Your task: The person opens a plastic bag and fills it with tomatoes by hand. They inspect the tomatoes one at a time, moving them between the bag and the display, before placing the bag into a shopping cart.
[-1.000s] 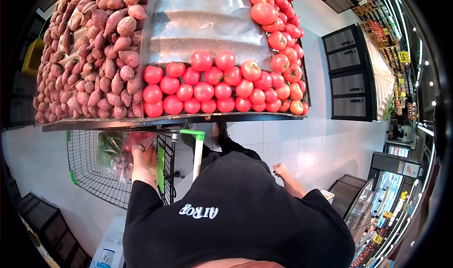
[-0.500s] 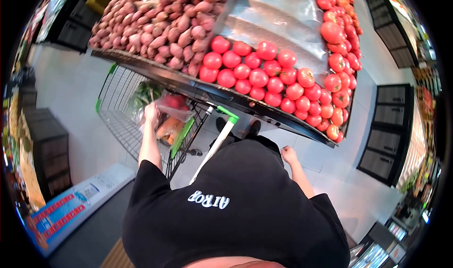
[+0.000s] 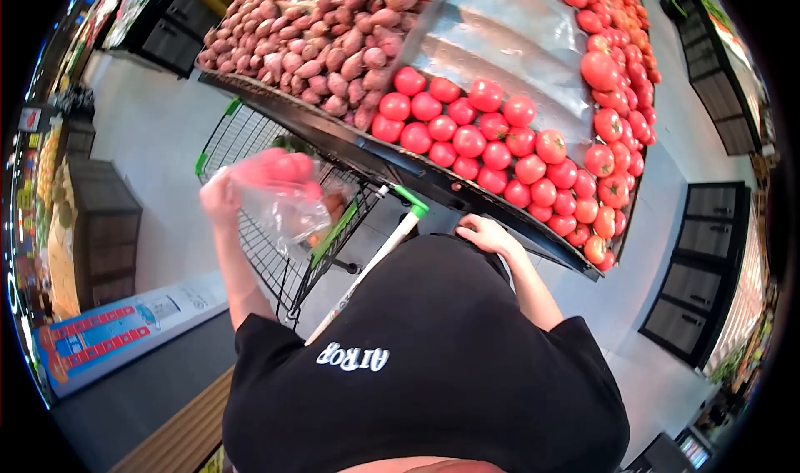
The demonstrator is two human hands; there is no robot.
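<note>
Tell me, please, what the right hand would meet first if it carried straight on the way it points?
Probably the dark front edge of the produce stand, just beyond the right hand, with the tomatoes behind it; depth is unclear.

One bag [image 3: 279, 191], one cart [image 3: 250, 152]

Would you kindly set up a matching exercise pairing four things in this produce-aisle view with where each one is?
Things:
1. left hand
2. right hand
3. sweet potatoes
4. shopping cart

Places:
A. piled in the stand's left bin
B. on the floor below the stand's edge
C. raised, gripping a clear bag of tomatoes
D. by the person's waist, empty, beside the stand's front edge

Pairs: 1-C, 2-D, 3-A, 4-B
</note>
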